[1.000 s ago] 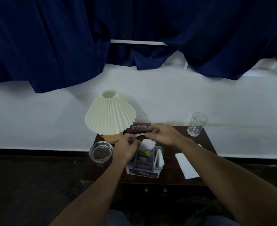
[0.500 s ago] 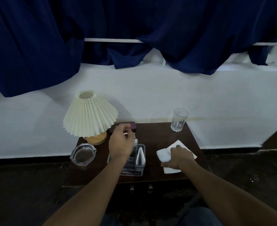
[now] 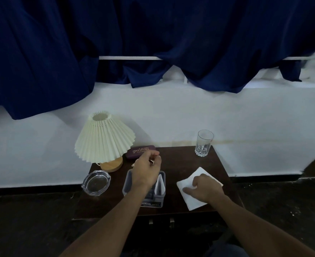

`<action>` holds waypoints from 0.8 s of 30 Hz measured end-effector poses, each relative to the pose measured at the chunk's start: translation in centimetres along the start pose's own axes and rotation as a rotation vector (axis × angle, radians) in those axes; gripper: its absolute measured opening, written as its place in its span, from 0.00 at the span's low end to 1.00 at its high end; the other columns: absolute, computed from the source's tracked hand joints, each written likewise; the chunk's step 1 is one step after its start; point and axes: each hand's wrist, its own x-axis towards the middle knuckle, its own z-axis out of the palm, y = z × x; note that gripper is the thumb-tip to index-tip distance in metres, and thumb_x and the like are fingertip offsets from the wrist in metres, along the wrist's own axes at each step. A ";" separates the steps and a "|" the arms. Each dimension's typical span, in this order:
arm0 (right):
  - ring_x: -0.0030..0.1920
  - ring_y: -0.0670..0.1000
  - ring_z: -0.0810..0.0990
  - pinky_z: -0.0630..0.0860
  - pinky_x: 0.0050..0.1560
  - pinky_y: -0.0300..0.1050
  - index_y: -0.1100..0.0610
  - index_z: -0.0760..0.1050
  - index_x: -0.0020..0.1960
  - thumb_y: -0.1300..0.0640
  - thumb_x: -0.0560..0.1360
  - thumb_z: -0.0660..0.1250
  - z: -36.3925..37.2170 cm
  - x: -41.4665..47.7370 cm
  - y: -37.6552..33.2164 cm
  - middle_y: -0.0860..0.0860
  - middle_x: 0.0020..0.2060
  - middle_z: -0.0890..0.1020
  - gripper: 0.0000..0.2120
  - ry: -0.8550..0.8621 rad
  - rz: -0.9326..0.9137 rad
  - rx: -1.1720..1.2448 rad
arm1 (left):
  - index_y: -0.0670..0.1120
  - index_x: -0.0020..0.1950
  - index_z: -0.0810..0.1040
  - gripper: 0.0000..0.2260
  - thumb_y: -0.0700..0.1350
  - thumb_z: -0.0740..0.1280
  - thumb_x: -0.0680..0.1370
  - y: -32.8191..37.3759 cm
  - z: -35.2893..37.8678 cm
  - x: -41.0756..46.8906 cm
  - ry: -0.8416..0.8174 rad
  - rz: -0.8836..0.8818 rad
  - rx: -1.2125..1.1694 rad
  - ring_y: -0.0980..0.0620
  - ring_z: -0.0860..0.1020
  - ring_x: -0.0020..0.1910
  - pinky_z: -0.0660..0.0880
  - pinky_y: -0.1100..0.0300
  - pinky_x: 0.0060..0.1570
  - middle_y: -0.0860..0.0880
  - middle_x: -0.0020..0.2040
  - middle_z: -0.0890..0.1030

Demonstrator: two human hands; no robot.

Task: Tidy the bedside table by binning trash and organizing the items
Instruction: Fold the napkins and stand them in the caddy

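My left hand hovers over the back of a grey plastic organizer, its fingers curled around a small pale item that I cannot make out. A white folded piece stands upright in the organizer's right compartment. My right hand lies on a white tissue at the right front of the dark bedside table, with its fingers bent and gripping the tissue. A maroon glasses case lies behind my left hand, by the wall.
A pleated cream lamp on a wooden base stands at the back left. A glass ashtray sits at the front left corner, and an empty tumbler at the back right. Dark blue curtains hang above the white wall.
My right hand has left the organizer and gone right onto the white tissue. My left hand has stayed above the organizer with the small item.
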 end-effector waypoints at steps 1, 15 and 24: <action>0.61 0.52 0.77 0.75 0.56 0.48 0.52 0.79 0.61 0.30 0.74 0.62 0.4 -0.1 0.0 0.50 0.59 0.77 0.29 0.043 0.001 -0.012 | 0.50 0.58 0.82 0.08 0.46 0.67 0.80 0.0 0.2 0.0 0.001 0.003 0.003 0.60 0.81 0.44 0.79 0.58 0.49 0.56 0.47 0.83; 0.62 0.57 0.78 0.77 0.61 0.55 0.57 0.72 0.67 0.42 0.65 0.80 -0.3 1.7 1.0 0.54 0.60 0.79 0.37 -0.104 0.347 0.319 | 0.50 0.57 0.82 0.09 0.40 0.68 0.78 -0.6 1.1 0.4 -0.056 0.010 0.044 0.51 0.82 0.43 0.81 0.55 0.49 0.57 0.45 0.82; 0.43 0.50 0.81 0.74 0.41 0.42 0.57 0.80 0.52 0.49 0.73 0.73 -0.3 1.8 1.6 0.48 0.41 0.81 0.14 -0.008 0.214 0.365 | 0.52 0.56 0.82 0.07 0.44 0.69 0.79 -0.3 1.2 0.4 -0.066 -0.006 0.012 0.59 0.80 0.43 0.78 0.62 0.47 0.58 0.45 0.82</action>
